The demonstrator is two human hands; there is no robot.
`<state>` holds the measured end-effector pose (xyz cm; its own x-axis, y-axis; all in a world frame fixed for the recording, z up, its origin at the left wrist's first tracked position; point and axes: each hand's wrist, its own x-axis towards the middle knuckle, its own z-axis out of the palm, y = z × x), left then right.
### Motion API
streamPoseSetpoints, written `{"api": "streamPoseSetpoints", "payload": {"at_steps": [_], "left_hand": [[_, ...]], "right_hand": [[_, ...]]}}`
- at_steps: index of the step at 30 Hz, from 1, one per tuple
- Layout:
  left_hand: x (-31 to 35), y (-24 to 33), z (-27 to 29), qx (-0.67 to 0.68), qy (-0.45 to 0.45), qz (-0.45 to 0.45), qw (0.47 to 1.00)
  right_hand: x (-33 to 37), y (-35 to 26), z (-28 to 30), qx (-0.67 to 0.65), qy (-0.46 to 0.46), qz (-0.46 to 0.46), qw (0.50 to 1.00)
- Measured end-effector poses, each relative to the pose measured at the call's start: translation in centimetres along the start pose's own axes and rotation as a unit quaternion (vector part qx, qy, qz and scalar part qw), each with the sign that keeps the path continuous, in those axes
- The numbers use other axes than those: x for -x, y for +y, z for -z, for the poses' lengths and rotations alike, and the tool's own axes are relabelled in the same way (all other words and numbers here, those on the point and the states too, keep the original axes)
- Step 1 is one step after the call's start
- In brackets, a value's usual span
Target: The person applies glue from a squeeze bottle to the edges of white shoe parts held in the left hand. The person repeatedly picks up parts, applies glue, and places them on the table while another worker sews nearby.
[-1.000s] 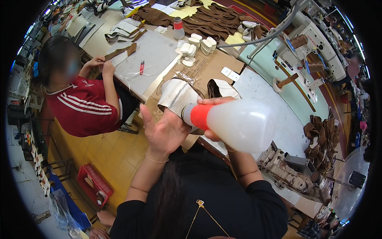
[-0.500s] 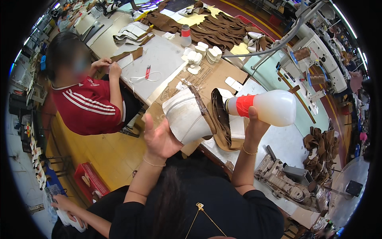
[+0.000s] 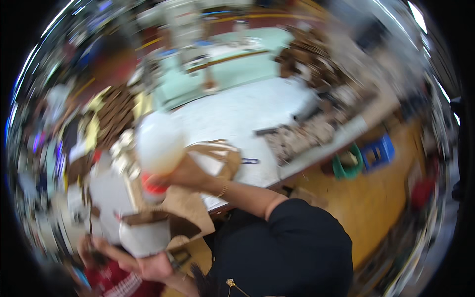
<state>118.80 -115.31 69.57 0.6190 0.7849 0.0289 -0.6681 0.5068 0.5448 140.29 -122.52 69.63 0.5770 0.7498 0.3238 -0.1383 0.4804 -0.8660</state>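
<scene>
Motion smears the cloudy white, red-banded plastic bottle; the right hand partly hides its band. Contact between the blurred left hand and the curved white-and-brown piece is unclear. Near left, the lower edge cuts off a red-shirted co-worker.

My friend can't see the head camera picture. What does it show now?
A person's right hand grips a cloudy white bottle with a red band, its neck pointing toward a curved white-and-brown piece at the left hand. Blurry around them are a pale table, brown pieces and a green container.
</scene>
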Motion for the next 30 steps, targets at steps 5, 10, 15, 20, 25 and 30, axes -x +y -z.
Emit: {"api": "streamPoseSetpoints", "payload": {"at_steps": [5,10,15,20,25,30], "left_hand": [[-3.2,-2.9,-2.9,-0.061,-0.053,0.03,0.996],[-5.1,-5.1,-4.4,-0.075,-0.101,0.07,0.99],[-5.0,-5.8,-6.2,-0.093,-0.124,0.07,0.985],[-4.8,-5.8,-6.9,-0.091,-0.13,0.075,0.984],[-4.2,-4.9,-6.9,-0.105,-0.119,0.057,0.986],[-3.8,-3.3,-5.9,-0.104,-0.091,0.035,0.99]], "right_hand": [[2.3,-2.4,4.5,0.195,0.064,0.083,0.975],[8.5,-7.5,7.9,0.207,0.098,0.085,0.97],[16.9,-11.2,12.1,0.232,0.081,0.101,0.964],[25.2,-16.6,15.4,0.458,0.366,0.203,0.784],[30.1,-22.2,20.5,0.187,0.462,0.308,0.811],[27.2,-23.9,19.0,0.178,0.326,0.266,0.889]]}}
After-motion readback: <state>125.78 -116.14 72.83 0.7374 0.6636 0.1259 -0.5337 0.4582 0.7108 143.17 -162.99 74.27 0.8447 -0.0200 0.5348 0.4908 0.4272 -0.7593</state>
